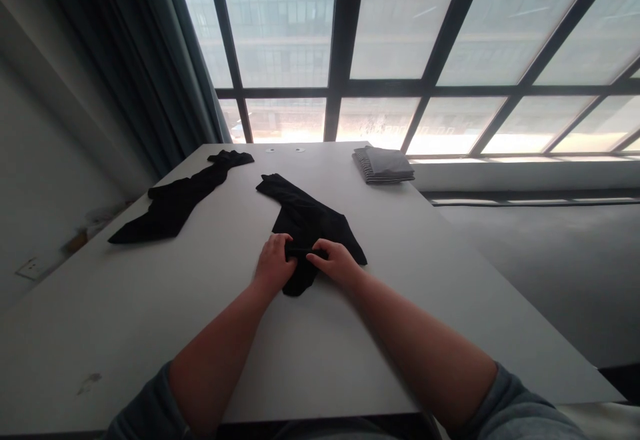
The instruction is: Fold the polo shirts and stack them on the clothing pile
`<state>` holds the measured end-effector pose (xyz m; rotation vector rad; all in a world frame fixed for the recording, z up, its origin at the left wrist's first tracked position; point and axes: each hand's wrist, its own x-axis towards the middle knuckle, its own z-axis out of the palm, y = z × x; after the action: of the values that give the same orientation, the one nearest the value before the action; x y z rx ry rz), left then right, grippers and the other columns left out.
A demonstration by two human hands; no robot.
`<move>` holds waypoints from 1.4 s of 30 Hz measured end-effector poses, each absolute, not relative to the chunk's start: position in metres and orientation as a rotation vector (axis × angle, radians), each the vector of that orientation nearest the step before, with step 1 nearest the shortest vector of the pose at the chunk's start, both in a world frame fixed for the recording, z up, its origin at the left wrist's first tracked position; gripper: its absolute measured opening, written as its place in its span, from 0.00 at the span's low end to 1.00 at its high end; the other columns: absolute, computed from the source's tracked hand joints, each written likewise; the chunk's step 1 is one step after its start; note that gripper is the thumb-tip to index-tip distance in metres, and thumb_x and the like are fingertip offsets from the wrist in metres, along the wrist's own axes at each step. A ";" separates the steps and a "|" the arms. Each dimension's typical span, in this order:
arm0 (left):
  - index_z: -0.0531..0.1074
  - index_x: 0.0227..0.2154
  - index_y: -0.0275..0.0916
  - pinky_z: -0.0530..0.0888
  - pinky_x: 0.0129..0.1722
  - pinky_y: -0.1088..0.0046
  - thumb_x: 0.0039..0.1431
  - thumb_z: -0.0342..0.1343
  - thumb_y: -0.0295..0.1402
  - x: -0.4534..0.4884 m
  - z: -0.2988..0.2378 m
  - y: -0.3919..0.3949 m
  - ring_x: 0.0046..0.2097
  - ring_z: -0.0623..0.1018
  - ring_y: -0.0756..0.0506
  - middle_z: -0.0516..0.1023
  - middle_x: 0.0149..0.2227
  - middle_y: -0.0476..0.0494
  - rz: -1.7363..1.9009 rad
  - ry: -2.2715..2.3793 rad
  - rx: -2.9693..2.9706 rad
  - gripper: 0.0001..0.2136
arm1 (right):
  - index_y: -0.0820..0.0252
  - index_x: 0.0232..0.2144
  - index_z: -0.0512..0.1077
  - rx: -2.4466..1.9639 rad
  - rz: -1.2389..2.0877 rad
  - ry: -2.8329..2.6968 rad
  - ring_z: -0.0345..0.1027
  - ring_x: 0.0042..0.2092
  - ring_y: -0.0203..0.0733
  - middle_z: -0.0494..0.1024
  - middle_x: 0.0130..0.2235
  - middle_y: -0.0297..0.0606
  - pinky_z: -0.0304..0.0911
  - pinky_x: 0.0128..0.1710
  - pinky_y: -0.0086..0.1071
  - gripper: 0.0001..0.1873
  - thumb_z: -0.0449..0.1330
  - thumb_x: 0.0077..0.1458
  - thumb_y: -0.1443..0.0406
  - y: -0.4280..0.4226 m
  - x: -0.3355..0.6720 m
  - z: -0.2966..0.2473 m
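Observation:
A black garment [313,217] lies partly folded on the white table in front of me; its exact kind does not show. My left hand [275,261] grips a bunched fold of it on the left side. Opposite, my right hand [337,261] pinches the same fold between thumb and fingers. Between the two hands the fold runs roughly level, and a rounded end of the cloth sticks out below them toward me. Part of the cloth is hidden under my fingers.
Another black garment [180,203] lies stretched along the left side of the table [310,360]. At the far right edge sits a folded stack of grey and striped cloth [384,163]. Windows stand behind the table, and a dark curtain [135,53] hangs at left.

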<state>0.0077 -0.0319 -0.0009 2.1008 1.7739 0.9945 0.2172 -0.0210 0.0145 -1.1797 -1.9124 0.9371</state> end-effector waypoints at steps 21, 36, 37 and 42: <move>0.71 0.48 0.40 0.71 0.56 0.61 0.60 0.57 0.30 0.004 -0.005 -0.024 0.53 0.78 0.38 0.78 0.50 0.39 0.770 1.801 1.897 0.13 | 0.58 0.33 0.72 -1.217 0.899 -1.898 0.60 0.30 0.35 0.70 0.28 0.29 0.53 0.30 0.29 0.11 0.63 0.56 0.56 -0.023 0.213 0.014; 0.70 0.47 0.42 0.73 0.52 0.61 0.58 0.58 0.32 0.002 0.006 -0.025 0.49 0.78 0.40 0.78 0.47 0.42 1.117 1.669 1.679 0.14 | 0.56 0.42 0.68 -1.010 0.774 -1.896 0.67 0.40 0.40 0.74 0.40 0.34 0.63 0.41 0.31 0.15 0.60 0.49 0.66 -0.024 0.217 0.013; 0.70 0.47 0.42 0.73 0.52 0.62 0.58 0.58 0.33 0.002 0.008 -0.025 0.48 0.78 0.40 0.78 0.47 0.42 1.157 1.660 1.654 0.13 | 0.56 0.41 0.68 -1.038 0.755 -1.868 0.67 0.39 0.39 0.74 0.39 0.34 0.63 0.41 0.32 0.13 0.60 0.50 0.66 -0.023 0.217 0.013; 0.69 0.45 0.43 0.72 0.46 0.64 0.58 0.58 0.35 0.002 0.011 -0.027 0.44 0.78 0.41 0.78 0.42 0.45 1.171 1.630 1.645 0.12 | 0.56 0.41 0.71 -1.243 0.696 -1.675 0.65 0.35 0.39 0.73 0.35 0.32 0.61 0.38 0.32 0.12 0.62 0.53 0.61 -0.014 0.223 0.006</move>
<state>0.0022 -0.0271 0.0113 1.6448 1.6304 1.1710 0.2226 -0.0145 0.0061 -1.2433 -1.6746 0.6956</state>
